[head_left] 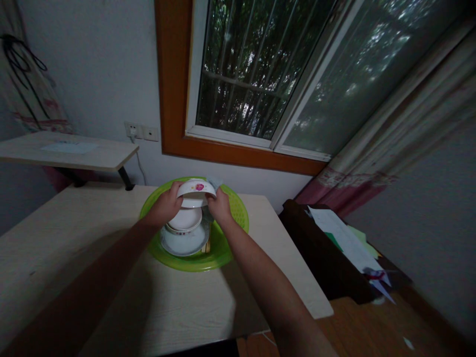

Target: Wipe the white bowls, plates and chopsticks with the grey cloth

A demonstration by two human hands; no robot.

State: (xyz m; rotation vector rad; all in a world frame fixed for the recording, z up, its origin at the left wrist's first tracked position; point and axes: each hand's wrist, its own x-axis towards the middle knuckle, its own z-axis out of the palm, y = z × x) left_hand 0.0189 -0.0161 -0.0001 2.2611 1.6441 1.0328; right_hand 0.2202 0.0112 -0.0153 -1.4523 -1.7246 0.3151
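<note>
Between both hands a white bowl (196, 186) with a pink flower on its side is held tilted above a green plastic basin (238, 213). My left hand (167, 203) grips the bowl's left rim. On the right side of the bowl, my right hand (220, 204) is closed on the rim, with a pale greyish cloth (214, 182) showing beside its fingers. Below, another white bowl (185, 219) rests on a white plate (185, 243) inside the basin. Some light wooden sticks (206, 243), perhaps chopsticks, lie right of the plate, partly hidden.
The basin stands on a pale wooden table (178, 307). At the back left is a raised shelf (104, 157) with a paper on it. A dark cabinet (308, 248) with papers (345, 238) stands to the right. Behind the table are a wall socket (141, 131) and a window (256, 74).
</note>
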